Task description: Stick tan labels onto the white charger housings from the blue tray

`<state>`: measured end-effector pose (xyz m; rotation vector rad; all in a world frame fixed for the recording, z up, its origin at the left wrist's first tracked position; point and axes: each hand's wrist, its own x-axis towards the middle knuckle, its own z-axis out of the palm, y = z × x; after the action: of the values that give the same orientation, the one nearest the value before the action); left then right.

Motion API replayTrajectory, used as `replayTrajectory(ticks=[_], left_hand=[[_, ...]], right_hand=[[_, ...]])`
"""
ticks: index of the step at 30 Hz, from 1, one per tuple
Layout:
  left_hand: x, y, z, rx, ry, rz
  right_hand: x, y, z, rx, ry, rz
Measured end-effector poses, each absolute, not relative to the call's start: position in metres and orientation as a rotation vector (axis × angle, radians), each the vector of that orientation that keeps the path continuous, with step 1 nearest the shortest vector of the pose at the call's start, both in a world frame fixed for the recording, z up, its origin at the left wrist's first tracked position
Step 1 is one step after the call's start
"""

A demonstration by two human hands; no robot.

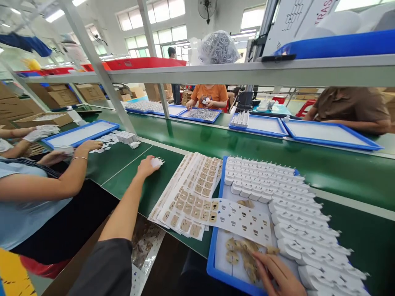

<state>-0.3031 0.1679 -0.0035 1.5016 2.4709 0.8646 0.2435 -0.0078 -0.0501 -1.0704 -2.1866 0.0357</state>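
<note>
My left hand (pixel 145 167) is closed round a small white plastic part with prongs (pixel 157 162), held over the green bench left of the sticker sheets. My right hand (pixel 279 274) is low in the blue tray (pixel 211 259), its thumb and fingers pinched together beside loose tan peeled pieces (pixel 247 253); what lies between the fingertips is hidden. Rows of white plastic parts (pixel 286 197) with small pins fill the tray's right and far sides. Stacked sheets of tan stickers (pixel 188 197) lie left of the tray. A mostly peeled sticker sheet (pixel 240 220) reaches across into the tray.
At left, a co-worker's hand (pixel 89 146) is near loose white pieces (pixel 108 142) and a blue-rimmed tray (pixel 82 133). Across the bench sit a person in orange (pixel 212 92) and another in brown (pixel 354 105), with more trays before them. A metal shelf (pixel 191 76) spans above.
</note>
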Motion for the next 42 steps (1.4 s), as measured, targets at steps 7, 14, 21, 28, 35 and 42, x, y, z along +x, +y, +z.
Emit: replayTrajectory(ticks=[7,14,21,28,35,42], left_hand=[[-0.304,0.186,0.019,1.766,2.233,1.073],[-0.231,0.183,0.02,2.102,1.872,0.726],[-0.126,0.136,0.025,2.359,1.189,0.214],[-0.105,0.144,0.033,2.228,0.987,0.243],[-0.094,0.141,0.067,2.052,1.037,0.382],[-0.025,0.142,0.087,2.219,1.03,0.256]], right_hand=[[0.225,-0.021,-0.03,-1.21,-2.048,0.108],[0.2,0.011,-0.005,-1.212,-2.085,0.169],[0.149,0.094,0.015,-1.557,-2.41,0.303],[0.137,0.103,0.05,-1.357,-2.518,0.376],[0.178,0.085,0.107,-1.122,-2.541,-0.099],[0.283,0.069,0.097,-1.297,-2.33,-0.163]])
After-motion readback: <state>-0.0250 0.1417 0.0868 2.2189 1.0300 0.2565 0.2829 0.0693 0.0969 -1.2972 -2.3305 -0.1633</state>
